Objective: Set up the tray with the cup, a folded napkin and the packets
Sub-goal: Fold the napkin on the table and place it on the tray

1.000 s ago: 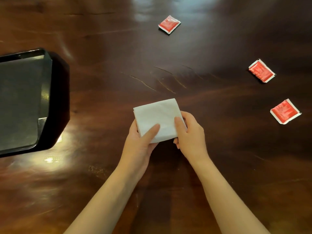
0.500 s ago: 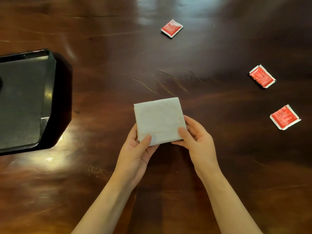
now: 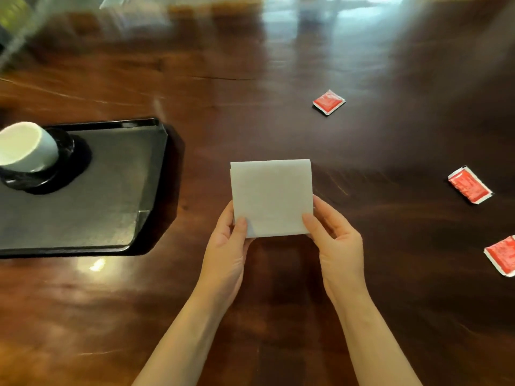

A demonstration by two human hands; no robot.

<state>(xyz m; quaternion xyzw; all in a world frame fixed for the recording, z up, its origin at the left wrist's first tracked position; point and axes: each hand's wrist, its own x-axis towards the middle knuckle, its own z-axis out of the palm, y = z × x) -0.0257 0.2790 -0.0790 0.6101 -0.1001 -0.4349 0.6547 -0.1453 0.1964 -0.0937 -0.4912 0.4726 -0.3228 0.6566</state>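
A white folded napkin is held square above the dark wooden table. My left hand pinches its lower left corner and my right hand pinches its lower right corner. To the left lies a black tray with a white cup on a black saucer at its far left end. Three red packets lie on the table to the right: one farther back, one at mid right, one at the right edge, partly cut off.
The wooden table stretches on all sides. Blurred pale objects stand at the table's far edge, top left. The tray's right half is bare.
The napkin has lifted off the table and turned square to me, gripped at its lower corners. The view has swung left and up, bringing the cup and more of the tray into sight.
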